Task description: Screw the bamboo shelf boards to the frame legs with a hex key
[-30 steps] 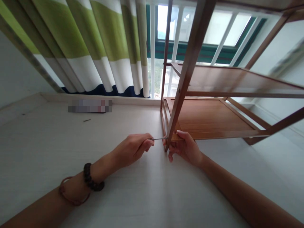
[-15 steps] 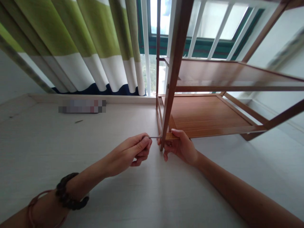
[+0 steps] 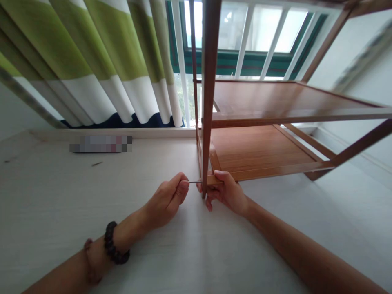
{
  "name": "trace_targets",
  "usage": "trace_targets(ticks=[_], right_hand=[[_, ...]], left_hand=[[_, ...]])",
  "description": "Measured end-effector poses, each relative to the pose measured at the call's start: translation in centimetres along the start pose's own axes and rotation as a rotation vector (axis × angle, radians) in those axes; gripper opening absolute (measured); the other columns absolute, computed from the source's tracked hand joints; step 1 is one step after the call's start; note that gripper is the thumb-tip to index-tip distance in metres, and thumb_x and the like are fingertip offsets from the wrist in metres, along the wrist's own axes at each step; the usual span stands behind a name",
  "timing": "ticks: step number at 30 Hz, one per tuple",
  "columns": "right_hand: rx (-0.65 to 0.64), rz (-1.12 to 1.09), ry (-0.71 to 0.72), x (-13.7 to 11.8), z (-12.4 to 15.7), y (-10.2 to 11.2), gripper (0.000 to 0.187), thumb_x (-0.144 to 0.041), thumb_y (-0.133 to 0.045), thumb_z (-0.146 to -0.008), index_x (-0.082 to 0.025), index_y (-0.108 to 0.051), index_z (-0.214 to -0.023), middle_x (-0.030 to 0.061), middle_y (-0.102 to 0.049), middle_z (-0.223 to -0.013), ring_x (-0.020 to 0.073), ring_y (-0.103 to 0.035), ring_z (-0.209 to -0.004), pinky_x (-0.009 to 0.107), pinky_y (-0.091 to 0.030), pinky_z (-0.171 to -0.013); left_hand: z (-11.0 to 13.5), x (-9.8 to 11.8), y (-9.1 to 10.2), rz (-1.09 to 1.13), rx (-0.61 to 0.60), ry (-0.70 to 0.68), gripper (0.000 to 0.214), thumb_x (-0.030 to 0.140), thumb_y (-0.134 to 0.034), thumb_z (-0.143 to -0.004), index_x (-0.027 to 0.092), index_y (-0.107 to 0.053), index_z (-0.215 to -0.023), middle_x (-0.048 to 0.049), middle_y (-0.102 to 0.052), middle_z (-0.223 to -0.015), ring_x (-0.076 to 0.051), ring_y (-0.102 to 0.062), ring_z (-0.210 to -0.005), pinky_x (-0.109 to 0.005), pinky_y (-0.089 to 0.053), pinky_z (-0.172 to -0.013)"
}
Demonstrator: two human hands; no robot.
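A brown wooden shelf rack stands on the floor, and its near left leg runs down between my two hands. My left hand is closed around a hex key. Only the thin metal shaft shows, its tip meeting the leg's outer side near the bottom; the grip end is hidden in my fist. On the other side of that leg, my right hand grips the front rail of the lowest shelf, thumb on top and fingers underneath and behind the leg.
A blurred-out flat item lies on the pale floor by the low ledge, with a small thin dark piece in front. Green and white curtains hang behind. White bars cross the window.
My left wrist and fist have turned, with the bracelets shifting, while the shaft stays at the leg. My right hand keeps its hold. The whole view has shifted slightly.
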State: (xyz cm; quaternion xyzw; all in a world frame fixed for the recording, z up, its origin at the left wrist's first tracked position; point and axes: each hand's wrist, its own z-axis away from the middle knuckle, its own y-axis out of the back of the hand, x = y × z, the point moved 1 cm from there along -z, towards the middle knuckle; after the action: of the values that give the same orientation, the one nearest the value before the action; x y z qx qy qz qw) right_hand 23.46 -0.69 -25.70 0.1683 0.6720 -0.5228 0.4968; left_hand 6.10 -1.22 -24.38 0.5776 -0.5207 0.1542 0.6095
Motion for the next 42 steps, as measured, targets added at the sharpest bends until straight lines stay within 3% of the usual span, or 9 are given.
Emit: trace_targets(ticks=[5, 9, 14, 19, 24, 26, 32, 38, 42], right_hand=[[-0.034, -0.026, 0.012, -0.2, 0.0, 0.0, 0.026, -0.038, -0.036, -0.077, -0.015, -0.049, -0.072, 0.0027, -0.056, -0.066, 0.0059, -0.028, -0.041, 0.029, -0.046, -0.042], [-0.049, -0.031, 0.032, -0.2, 0.1, 0.1, 0.030, -0.038, -0.036, -0.078, -0.014, -0.053, -0.072, 0.0025, -0.055, -0.063, 0.0065, -0.026, -0.040, 0.027, -0.045, -0.039], [-0.037, -0.046, 0.016, 0.1, 0.2, 0.3, 0.035, -0.038, -0.033, -0.081, -0.013, -0.057, -0.072, 0.0045, -0.056, -0.065, 0.0077, -0.028, -0.041, 0.027, -0.043, -0.036], [-0.051, -0.068, 0.014, 0.1, 0.2, 0.2, 0.032, -0.037, -0.035, -0.081, -0.015, -0.056, -0.072, 0.0025, -0.055, -0.063, 0.0069, -0.028, -0.039, 0.026, -0.043, -0.036], [-0.047, -0.052, 0.007, 0.0, 0.3, 0.2, 0.031, -0.038, -0.035, -0.081, -0.015, -0.055, -0.073, 0.0026, -0.055, -0.065, 0.0068, -0.028, -0.040, 0.026, -0.043, -0.036], [-0.059, -0.043, 0.009, 0.0, 0.2, 0.2, 0.032, -0.039, -0.035, -0.081, -0.015, -0.055, -0.074, 0.0022, -0.054, -0.063, 0.0068, -0.028, -0.041, 0.026, -0.043, -0.036], [-0.059, -0.046, -0.002, 0.1, 0.1, 0.2, 0.033, -0.041, -0.035, -0.080, -0.014, -0.053, -0.071, 0.0007, -0.050, -0.059, 0.0069, -0.028, -0.041, 0.026, -0.043, -0.036], [-0.080, -0.046, 0.015, -0.1, 0.2, 0.2, 0.031, -0.039, -0.034, -0.081, -0.015, -0.047, -0.067, 0.0053, -0.058, -0.072, 0.0061, -0.029, -0.041, 0.026, -0.042, -0.035], [-0.066, -0.057, 0.016, 0.0, 0.1, 0.2, 0.029, -0.038, -0.034, -0.081, -0.015, -0.047, -0.069, 0.0028, -0.056, -0.067, 0.0061, -0.029, -0.040, 0.026, -0.042, -0.035]], left_hand=[[-0.1, 0.2, -0.3, -0.071, 0.071, -0.039, 0.028, 0.038, -0.031, -0.088, 0.019, -0.040, -0.070, 0.0067, -0.035, -0.052, -0.007, -0.031, -0.046, -0.022, -0.027, -0.048], [0.0, 0.4, -0.8, 0.274, 0.054, 0.060, 0.034, 0.044, -0.032, -0.087, 0.017, -0.042, -0.070, 0.0066, -0.031, -0.051, -0.007, -0.028, -0.045, -0.021, -0.024, -0.045], [0.1, 0.4, -1.3, 0.748, -0.122, 0.297, 0.046, 0.054, -0.028, -0.082, 0.015, -0.046, -0.066, 0.0074, -0.024, -0.043, -0.006, -0.020, -0.039, -0.020, -0.016, -0.041], [-0.1, 0.5, -0.4, 0.889, -0.250, 0.449, 0.043, 0.049, -0.034, -0.081, 0.015, -0.044, -0.055, 0.0068, -0.024, -0.039, -0.005, -0.019, -0.036, -0.020, -0.013, -0.039], [-0.1, 0.3, 1.5, 0.983, -0.518, 0.609, 0.044, 0.046, -0.036, -0.083, 0.018, -0.031, -0.050, 0.0081, -0.013, -0.037, -0.006, -0.016, -0.034, -0.020, -0.010, -0.035], [-0.1, 0.3, 1.9, 1.029, -0.530, 0.639, 0.041, 0.044, -0.038, -0.084, 0.018, -0.029, -0.053, 0.0080, -0.015, -0.041, -0.005, -0.017, -0.037, -0.019, -0.010, -0.035], [0.1, 0.0, 0.9, 0.859, -0.313, 0.455, 0.029, 0.037, -0.044, -0.083, 0.018, -0.032, -0.064, 0.0063, -0.027, -0.056, -0.005, -0.024, -0.045, -0.016, -0.015, -0.037], [0.6, -1.0, 0.5, -0.054, 0.127, -0.053, 0.019, 0.032, -0.044, -0.085, 0.017, -0.042, -0.073, 0.0052, -0.039, -0.058, -0.006, -0.032, -0.050, -0.021, -0.028, -0.049], [0.6, -0.5, 0.2, -0.203, 0.257, -0.151, 0.013, 0.026, -0.044, -0.085, 0.017, -0.045, -0.076, 0.0036, -0.045, -0.064, -0.006, -0.037, -0.053, -0.020, -0.032, -0.051]])
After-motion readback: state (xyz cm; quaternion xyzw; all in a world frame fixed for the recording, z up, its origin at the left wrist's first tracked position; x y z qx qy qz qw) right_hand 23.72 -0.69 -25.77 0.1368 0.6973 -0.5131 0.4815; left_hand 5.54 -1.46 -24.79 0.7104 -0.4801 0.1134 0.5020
